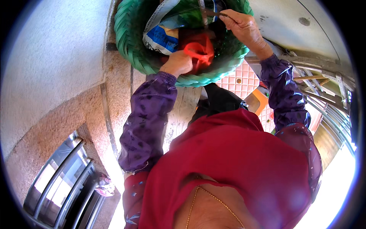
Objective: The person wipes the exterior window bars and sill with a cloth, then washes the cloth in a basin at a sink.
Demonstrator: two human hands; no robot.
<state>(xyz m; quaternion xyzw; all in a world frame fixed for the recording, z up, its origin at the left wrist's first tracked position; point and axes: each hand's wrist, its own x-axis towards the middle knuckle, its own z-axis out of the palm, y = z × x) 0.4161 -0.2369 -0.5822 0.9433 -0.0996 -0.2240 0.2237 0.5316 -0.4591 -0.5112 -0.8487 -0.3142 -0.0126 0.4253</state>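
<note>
A green woven plastic-strip basket (pixel 125 43) stands before me at the top of the view. Inside its near side, my left hand (pixel 179 63) grips a red plastic bag (pixel 203 51) by the gathered, looped edge. Over the basket's right side, my right hand (pixel 243 27) pinches a thin, dark brown strip (pixel 216 13), whose exact kind I cannot tell. That strip meets a pale upright rod or cord (pixel 203 13). A printed plastic sack (pixel 163 38) in blue, white and green lies in the basket, left of the red bag. The basket's bottom is hidden.
Below the basket is a worn wooden board (pixel 183 108). Pink grid-patterned plastic (pixel 243 78) and an orange item (pixel 260 101) lie to the right. Wooden slats (pixel 317 64) stand farther right. A plain wall (pixel 57 51) and a metal-barred window (pixel 65 183) are on the left.
</note>
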